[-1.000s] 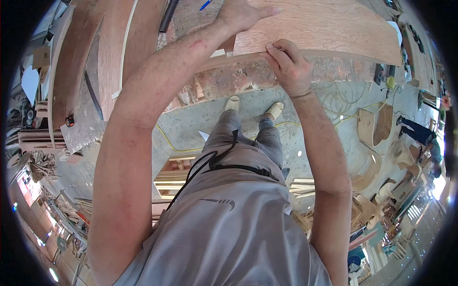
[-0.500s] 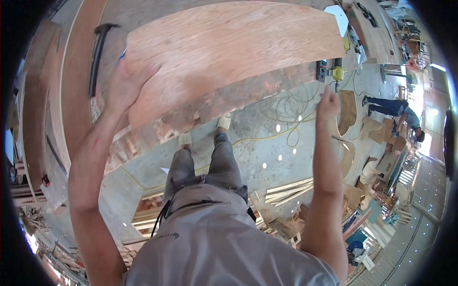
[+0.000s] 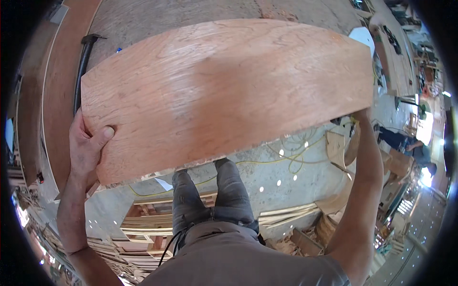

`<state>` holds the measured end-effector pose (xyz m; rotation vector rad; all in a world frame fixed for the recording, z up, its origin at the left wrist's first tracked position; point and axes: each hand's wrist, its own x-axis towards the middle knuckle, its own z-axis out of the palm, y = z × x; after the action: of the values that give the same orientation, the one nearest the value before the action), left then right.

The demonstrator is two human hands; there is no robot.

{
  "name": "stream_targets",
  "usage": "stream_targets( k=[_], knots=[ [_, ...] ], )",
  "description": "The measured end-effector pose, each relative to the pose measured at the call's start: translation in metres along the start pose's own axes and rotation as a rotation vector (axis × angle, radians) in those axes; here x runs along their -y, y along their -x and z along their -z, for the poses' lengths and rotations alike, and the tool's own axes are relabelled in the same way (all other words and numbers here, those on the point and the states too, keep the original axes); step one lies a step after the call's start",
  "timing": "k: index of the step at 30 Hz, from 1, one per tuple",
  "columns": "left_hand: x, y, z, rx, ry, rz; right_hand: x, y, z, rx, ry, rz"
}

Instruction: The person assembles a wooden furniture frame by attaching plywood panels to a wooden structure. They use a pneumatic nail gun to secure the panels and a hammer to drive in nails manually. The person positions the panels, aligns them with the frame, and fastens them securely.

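A wide reddish-brown plywood panel (image 3: pixel 229 90) with one curved long edge lies across the view in front of me, its near edge over my legs. My left hand (image 3: pixel 88 143) is closed on the panel's left end, thumb flat on the top face and fingers out of sight behind the edge. At the right end, my right hand (image 3: pixel 362 116) reaches under the panel's near corner and supports it; its fingers are hidden beneath. A black-handled hammer (image 3: pixel 85 66) lies just beyond the panel's left end.
Underneath and beyond the panel is a worn worktable (image 3: pixel 143 16). A long board (image 3: pixel 62 95) runs along the left. A white sheet-like piece (image 3: pixel 362 37) shows behind the right corner. A yellow hose (image 3: pixel 296 164) and stacked wood strips (image 3: pixel 288 214) lie on the floor. Another person (image 3: pixel 410 145) is at the far right.
The panel has come nearer to me and looks larger. My right hand has moved from free space to the panel's right end. The left hand now grips the panel's left edge.
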<state>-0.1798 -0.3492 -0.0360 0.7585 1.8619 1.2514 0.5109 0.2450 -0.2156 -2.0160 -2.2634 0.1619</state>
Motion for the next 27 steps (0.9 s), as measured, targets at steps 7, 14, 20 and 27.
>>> stream_targets(
  k=[7, 14, 20, 27],
  knots=[
    [-0.026, 0.009, -0.004, 0.007, -0.025, 0.123, -0.009, 0.034, 0.002, 0.509, -0.483, -0.274],
    [0.017, -0.027, 0.001, 0.046, -0.222, -0.221, -0.032, 0.197, 0.080, 0.625, -0.989, -0.721],
    [0.006, -0.024, 0.005, -0.014, -0.276, -0.403, 0.106, 0.471, 0.169, 0.132, -1.033, -0.692],
    [0.003, -0.034, 0.005, 0.061, -0.412, -0.218, 0.266, 0.622, 0.253, 0.237, -1.586, -0.150]
  ],
)
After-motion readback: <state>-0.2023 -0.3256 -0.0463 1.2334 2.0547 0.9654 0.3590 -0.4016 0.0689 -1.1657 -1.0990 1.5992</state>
